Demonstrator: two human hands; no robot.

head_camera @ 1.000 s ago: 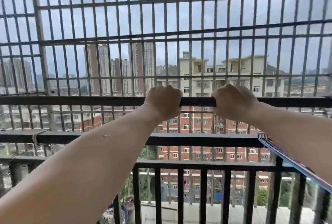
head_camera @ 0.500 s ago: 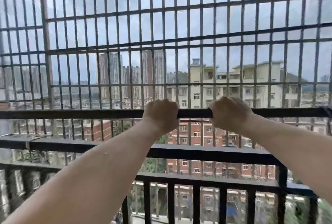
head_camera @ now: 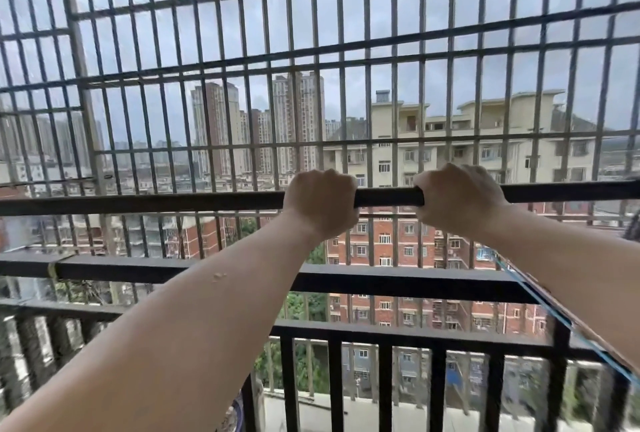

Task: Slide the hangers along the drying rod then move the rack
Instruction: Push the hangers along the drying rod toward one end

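Left hand: the left hand [head_camera: 320, 201] is wrapped over the drying rod [head_camera: 388, 196] from above, fingers curled around it; forearm bare
Right hand: the right hand [head_camera: 460, 196] grips the same rod just to the right of the left hand, knuckles up; a short bare stretch of rod shows between the 2 fists
Drying rod: dark, horizontal, running past both hands to either edge of view
Hangers: cannot tell; a blurred dark shape sits at the far right edge
Beyond the hands: window grille [head_camera: 242, 61] behind the rod; balcony railing [head_camera: 381, 281] below the wrists; a blue line [head_camera: 540, 305] slants under the right forearm
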